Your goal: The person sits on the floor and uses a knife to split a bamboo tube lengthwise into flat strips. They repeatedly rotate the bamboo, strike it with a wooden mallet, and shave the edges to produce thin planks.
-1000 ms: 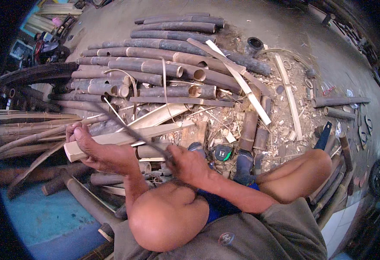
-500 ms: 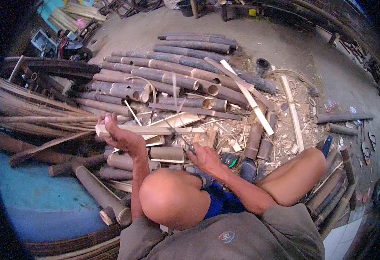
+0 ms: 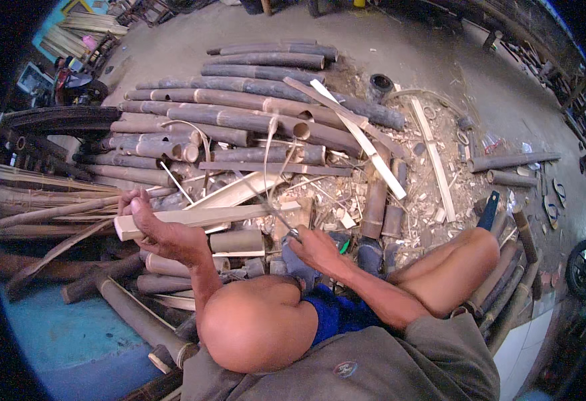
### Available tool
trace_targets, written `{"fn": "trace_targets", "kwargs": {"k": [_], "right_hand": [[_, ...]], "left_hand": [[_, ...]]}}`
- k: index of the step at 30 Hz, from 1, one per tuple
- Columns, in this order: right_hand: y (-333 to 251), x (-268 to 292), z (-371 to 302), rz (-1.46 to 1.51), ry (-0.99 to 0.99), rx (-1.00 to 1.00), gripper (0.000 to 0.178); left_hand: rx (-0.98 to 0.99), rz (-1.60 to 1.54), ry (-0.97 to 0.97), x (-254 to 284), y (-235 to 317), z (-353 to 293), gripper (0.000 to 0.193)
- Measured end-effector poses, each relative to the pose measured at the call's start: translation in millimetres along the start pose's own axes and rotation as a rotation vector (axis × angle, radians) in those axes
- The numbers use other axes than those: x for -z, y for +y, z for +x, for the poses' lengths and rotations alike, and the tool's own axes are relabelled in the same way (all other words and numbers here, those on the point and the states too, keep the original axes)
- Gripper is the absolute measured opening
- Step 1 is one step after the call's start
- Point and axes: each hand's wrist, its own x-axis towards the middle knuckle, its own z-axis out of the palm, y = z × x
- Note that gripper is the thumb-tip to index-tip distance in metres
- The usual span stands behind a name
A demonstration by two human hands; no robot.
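My left hand [image 3: 169, 232] grips the thick near end of a pale split bamboo piece [image 3: 223, 214], held roughly level above my left knee and pointing right. In my right hand [image 3: 321, 252] is a knife [image 3: 281, 219], its handle hidden by my fingers. The thin blade slants up and left across the bamboo piece near its far end. A thin curled shaving [image 3: 271, 150] rises beside the blade; whether it is still attached cannot be made out. Beneath the bamboo piece lies a short cut bamboo tube [image 3: 237, 241].
Dark bamboo poles [image 3: 239, 117] lie side by side ahead. Pale split strips [image 3: 433, 160] rest among wood chips [image 3: 353, 207] at the right. Bundled thin strips [image 3: 39, 200] stand at the left. A saw handle [image 3: 488, 210] sticks up by my right knee. Slippers [image 3: 551, 211] lie far right.
The view has shifted, so the surroundings sit further left. The left hand and bamboo piece are a little lower. A long curled shaving now stands clear beside the blade.
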Motion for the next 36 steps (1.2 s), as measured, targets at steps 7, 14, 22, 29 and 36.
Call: {"fn": "trace_targets", "kwargs": {"k": [7, 14, 22, 29, 36], "right_hand": [[40, -27, 19, -0.129, 0.046, -0.097, 0.029], [-71, 26, 1, -0.029, 0.066, 0.336, 0.030], [0, 9, 25, -0.082, -0.116, -0.002, 0.032], [82, -41, 39, -0.141, -0.036, -0.083, 0.030], [33, -15, 31, -0.055, 0.005, -0.043, 0.034]], "left_hand": [[-0.468, 0.495, -0.140, 5, 1, -11, 0.027], [-0.244, 0.219, -0.146, 15, -6, -11, 0.050], [-0.256, 0.106, -0.091, 16, -1, -5, 0.037], [-0.082, -0.073, -0.015, 5, 5, 0, 0.029], [0.104, -0.248, 0.010, 9, 7, 2, 0.026]]}}
